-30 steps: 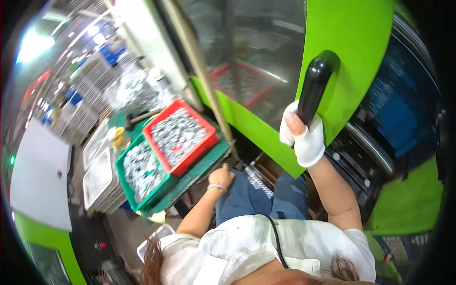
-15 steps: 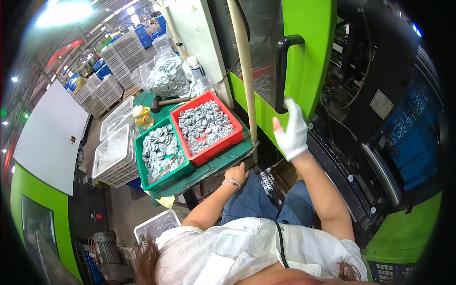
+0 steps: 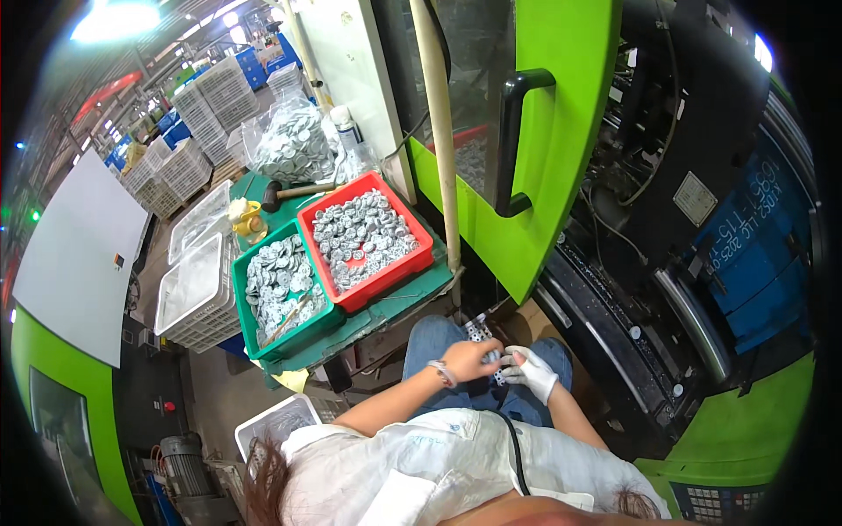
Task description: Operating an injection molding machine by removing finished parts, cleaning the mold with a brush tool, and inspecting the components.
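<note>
My bare left hand, with a bracelet at the wrist, is over my lap, its fingers curled closed. Right beside it is my right hand, in a white glove with a bare fingertip showing. Its bent fingers meet those of the left. A small greyish patch shows between the two hands, too blurred to name. Ahead and to the left, a red bin and a green bin hold many small grey round parts. Both bins stand on a green-topped table.
A green machine door with a black handle stands ahead, beside the dark machine interior. On the table are a mallet, a yellow cup and a bag of parts. White crates stand left of it.
My right hand has come down from beside the door handle to my lap. The left hand has shifted right to meet it. The door's lower edge looks nearer the front.
</note>
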